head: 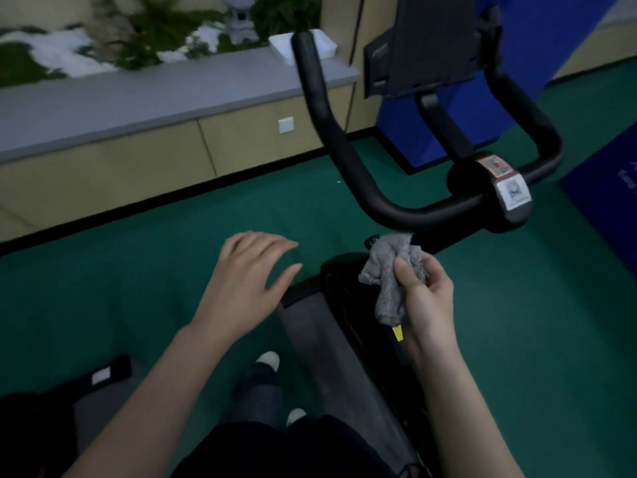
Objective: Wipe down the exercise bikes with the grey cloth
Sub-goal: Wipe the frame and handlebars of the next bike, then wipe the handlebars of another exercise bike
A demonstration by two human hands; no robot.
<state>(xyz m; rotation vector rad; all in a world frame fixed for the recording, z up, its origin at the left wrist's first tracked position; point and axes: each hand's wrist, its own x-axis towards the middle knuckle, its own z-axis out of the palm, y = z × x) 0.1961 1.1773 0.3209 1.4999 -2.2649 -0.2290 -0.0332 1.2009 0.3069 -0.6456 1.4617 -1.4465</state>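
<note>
- a grey ledge [138, 98] above beige cabinets is seen at ten o'clock, with the green floor [120, 263] below it.
- the left hand [248, 270] is held at eight o'clock, fingers straight and spread, with nothing gripped.
- the black handlebar [331, 132] of the exercise bike [499, 201] is seen from twelve to three o'clock.
- the grey cloth [389, 277] is bunched at four o'clock, just under the crossbar; contact cannot be told.
- the cloth is pinched by the thumb and curled fingers of the right hand [427, 294], well apart from the left.
- a blue mat [599, 201] is seen at three o'clock.
</note>
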